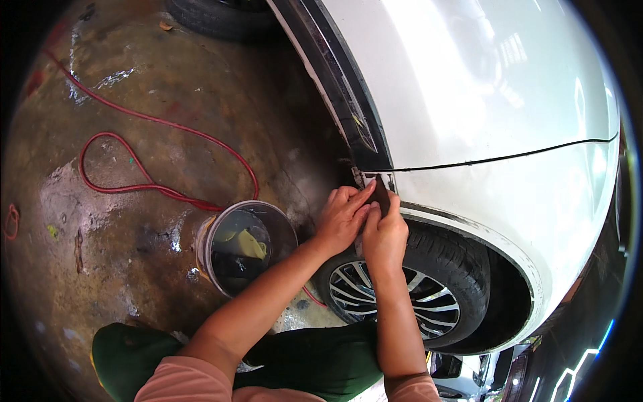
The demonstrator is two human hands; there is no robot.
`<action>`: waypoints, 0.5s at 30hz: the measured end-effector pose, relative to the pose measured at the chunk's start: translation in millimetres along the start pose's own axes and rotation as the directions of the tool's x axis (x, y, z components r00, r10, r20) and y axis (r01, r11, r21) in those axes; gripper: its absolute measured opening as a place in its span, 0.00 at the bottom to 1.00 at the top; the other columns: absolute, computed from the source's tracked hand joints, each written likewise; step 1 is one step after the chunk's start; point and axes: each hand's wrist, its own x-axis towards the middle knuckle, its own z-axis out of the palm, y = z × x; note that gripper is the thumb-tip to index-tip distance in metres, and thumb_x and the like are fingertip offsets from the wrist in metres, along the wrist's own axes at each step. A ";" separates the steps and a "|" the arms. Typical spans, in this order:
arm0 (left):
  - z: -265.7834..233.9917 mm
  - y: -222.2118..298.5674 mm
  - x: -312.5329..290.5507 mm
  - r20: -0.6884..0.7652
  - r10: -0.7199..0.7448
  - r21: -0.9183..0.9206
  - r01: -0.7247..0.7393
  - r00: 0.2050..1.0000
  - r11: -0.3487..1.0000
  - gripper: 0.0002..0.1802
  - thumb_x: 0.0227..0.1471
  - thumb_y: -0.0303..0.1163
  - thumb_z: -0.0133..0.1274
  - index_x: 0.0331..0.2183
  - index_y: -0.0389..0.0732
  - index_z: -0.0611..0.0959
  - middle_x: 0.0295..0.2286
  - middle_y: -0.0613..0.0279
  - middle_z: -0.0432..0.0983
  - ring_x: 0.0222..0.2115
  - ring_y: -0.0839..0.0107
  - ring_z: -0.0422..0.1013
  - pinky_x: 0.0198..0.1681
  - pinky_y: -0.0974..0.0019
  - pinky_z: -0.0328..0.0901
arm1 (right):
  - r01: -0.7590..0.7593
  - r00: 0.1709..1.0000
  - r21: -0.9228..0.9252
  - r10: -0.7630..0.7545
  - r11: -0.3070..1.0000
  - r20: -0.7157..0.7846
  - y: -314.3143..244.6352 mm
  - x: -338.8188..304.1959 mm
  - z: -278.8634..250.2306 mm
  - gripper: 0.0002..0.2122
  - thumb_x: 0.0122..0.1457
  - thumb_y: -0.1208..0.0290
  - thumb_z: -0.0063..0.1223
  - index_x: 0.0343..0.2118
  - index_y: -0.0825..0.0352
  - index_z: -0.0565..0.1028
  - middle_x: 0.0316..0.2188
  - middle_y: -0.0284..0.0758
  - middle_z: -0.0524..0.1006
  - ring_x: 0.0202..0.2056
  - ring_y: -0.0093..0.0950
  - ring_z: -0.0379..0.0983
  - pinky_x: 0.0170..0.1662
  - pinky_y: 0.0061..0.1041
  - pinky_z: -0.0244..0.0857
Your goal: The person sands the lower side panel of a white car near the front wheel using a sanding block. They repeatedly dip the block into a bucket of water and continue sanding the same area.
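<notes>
Both hands are at the lower corner of a white car's body panel, just ahead of the wheel arch. My right hand is closed round a dark, thin sheet that looks like sandpaper. My left hand comes in from the left, index finger stretched along the sheet's edge and the other fingers curled. Its thumb meets the right hand. Under the fingertips the panel corner shows patchy white and dark marks. How firmly the left fingers grip is partly hidden.
A bucket of cloudy water with a yellow-green cloth or sponge stands left of the wheel. A red hose loops over the wet floor. My knees in green cloth are below. Another tyre lies far left.
</notes>
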 end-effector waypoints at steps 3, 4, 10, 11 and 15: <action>-3.6 4.9 0.3 0.012 -0.013 0.006 0.013 1.000 1.000 0.28 0.62 0.29 0.53 0.63 0.47 0.75 0.44 0.53 0.72 0.47 0.53 0.66 0.56 0.55 0.60 | -0.030 0.999 0.038 0.031 0.999 -0.011 -5.3 -2.1 -2.9 0.13 0.66 0.74 0.50 0.52 0.70 0.72 0.35 0.57 0.81 0.38 0.56 0.80 0.40 0.45 0.73; -5.0 8.9 3.6 0.031 -0.011 0.000 0.011 0.999 1.000 0.28 0.62 0.30 0.53 0.63 0.47 0.75 0.45 0.52 0.72 0.47 0.53 0.66 0.56 0.56 0.60 | -0.041 0.999 0.070 0.043 0.997 -0.026 -3.4 -2.2 -3.4 0.13 0.66 0.74 0.50 0.53 0.70 0.72 0.35 0.58 0.81 0.38 0.56 0.80 0.40 0.46 0.73; -7.2 4.0 5.3 0.019 0.019 0.004 -0.019 1.000 1.000 0.27 0.63 0.33 0.52 0.63 0.47 0.76 0.46 0.52 0.72 0.49 0.53 0.65 0.57 0.56 0.59 | -0.033 0.999 0.026 0.034 0.999 -0.014 -7.7 -2.0 2.3 0.14 0.66 0.74 0.49 0.53 0.71 0.71 0.35 0.60 0.80 0.39 0.58 0.79 0.41 0.47 0.73; -8.1 6.1 7.0 0.023 0.037 0.004 -0.037 0.999 0.999 0.27 0.63 0.34 0.52 0.63 0.47 0.76 0.46 0.52 0.72 0.49 0.53 0.65 0.57 0.57 0.59 | -0.045 0.999 0.053 0.046 0.998 -0.029 -7.5 -0.9 0.1 0.14 0.66 0.74 0.49 0.53 0.71 0.71 0.36 0.60 0.80 0.39 0.58 0.78 0.41 0.48 0.72; -5.0 -7.2 1.2 0.007 0.005 0.027 -0.005 1.000 1.000 0.27 0.63 0.34 0.51 0.63 0.47 0.76 0.47 0.52 0.72 0.50 0.53 0.65 0.57 0.56 0.59 | -0.015 1.000 -0.043 0.016 0.999 0.019 -5.7 -3.6 11.5 0.15 0.66 0.74 0.49 0.54 0.71 0.71 0.38 0.59 0.81 0.41 0.58 0.79 0.42 0.47 0.73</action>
